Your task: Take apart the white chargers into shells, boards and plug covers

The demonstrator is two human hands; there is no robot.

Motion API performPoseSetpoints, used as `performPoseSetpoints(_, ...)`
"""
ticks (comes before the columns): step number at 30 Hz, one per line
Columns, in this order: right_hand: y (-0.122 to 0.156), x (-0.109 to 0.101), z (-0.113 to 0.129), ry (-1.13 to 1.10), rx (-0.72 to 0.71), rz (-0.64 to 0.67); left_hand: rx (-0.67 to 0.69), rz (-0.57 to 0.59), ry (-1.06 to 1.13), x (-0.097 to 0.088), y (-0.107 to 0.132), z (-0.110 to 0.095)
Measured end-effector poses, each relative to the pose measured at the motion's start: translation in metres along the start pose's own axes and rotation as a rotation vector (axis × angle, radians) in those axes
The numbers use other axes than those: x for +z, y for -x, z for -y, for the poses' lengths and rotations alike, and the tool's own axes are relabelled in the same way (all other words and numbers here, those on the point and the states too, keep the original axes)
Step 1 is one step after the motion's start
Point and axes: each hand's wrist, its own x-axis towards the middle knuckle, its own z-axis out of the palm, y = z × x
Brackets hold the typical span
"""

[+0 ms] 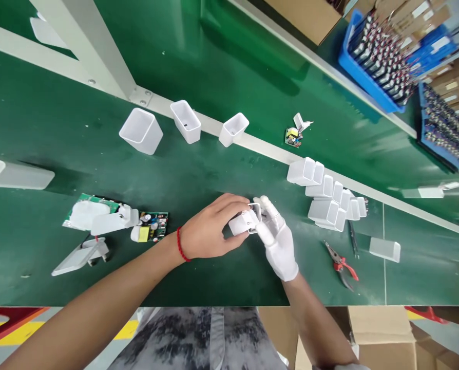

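Note:
My bare left hand (210, 228), with a red cord at the wrist, has its fingers wrapped round a small white plastic plug cover (242, 222). My right hand (280, 244), in a white glove, grips a white plastic case (257, 210) whose open rim faces the plug cover. The two pieces meet between my hands, partly hidden by the fingers. Left of my left hand lie circuit boards (158, 226) with white covers (112, 220) on and beside them, and another plug cover (79, 257) with pins.
Several white cases (322, 190) cluster at the right; three more cases (186, 123) stand along the metal rail (268, 146). Red-handled pliers (341, 264) and a thin dark tool (353, 239) lie at right. A small board (293, 136) sits beyond the rail. Blue trays (348, 56) hold parts.

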Motion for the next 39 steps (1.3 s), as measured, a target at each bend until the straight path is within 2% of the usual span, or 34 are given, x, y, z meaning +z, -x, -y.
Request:
performPoseSetpoints(4,-0.001,0.003,0.005,0.024,0.002,-0.046,-0.012,-0.013,0.030,-0.002,-0.002,-0.001)
performPoseSetpoints(10,-0.003,0.008,0.008,-0.029,0.018,-0.001,-0.098,0.029,0.081,-0.004,-0.002,-0.001)
performPoseSetpoints(20,0.000,0.016,-0.008,-0.047,-0.012,-0.109,-0.088,0.001,0.102,-0.003,-0.004,0.002)
performPoseSetpoints(22,0.000,0.016,-0.009,-0.061,-0.023,-0.102,-0.089,0.001,0.093,-0.002,-0.003,0.003)
performPoseSetpoints(27,0.004,0.011,-0.005,-0.238,0.057,-0.025,-0.073,0.023,0.028,0.001,-0.002,0.006)
performPoseSetpoints(32,0.003,0.011,-0.010,-0.133,0.070,-0.037,-0.072,0.026,0.002,0.001,-0.003,0.007)
performPoseSetpoints(36,0.002,0.015,-0.018,-0.178,0.028,-0.070,-0.055,0.021,-0.010,0.001,-0.003,0.007)
performPoseSetpoints(39,0.003,0.009,-0.015,-0.154,-0.043,-0.007,-0.044,0.017,-0.046,0.002,-0.001,0.009)
